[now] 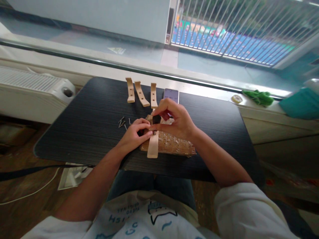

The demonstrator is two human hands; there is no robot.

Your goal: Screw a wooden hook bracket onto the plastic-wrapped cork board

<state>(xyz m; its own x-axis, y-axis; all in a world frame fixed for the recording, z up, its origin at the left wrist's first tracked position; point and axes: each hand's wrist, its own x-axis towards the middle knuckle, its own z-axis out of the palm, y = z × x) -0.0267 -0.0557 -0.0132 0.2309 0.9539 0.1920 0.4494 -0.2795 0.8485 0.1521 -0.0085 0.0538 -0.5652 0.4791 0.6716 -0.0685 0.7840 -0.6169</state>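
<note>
A pale wooden strip (153,149) lies across a brown block wrapped in clear film (171,142), its near end jutting past the block's front edge. My left hand (136,132) is closed, thumb and fingers pinched at the strip's left side; a small screw there may be partly hidden by the fingertips. Between thumb and fingers, my right hand (174,119) grips a short black tool handle (156,119), upright over the strip. The tool's tip is too small to make out. Several loose screws (121,122) lie left of the block.
Three curved wooden pieces with holes (140,93) lie at the back of the black table (82,132), next to a phone (171,94). On the sill are a tape roll (236,99), a green cloth (258,97) and a teal container (300,104). A radiator (32,89) stands left.
</note>
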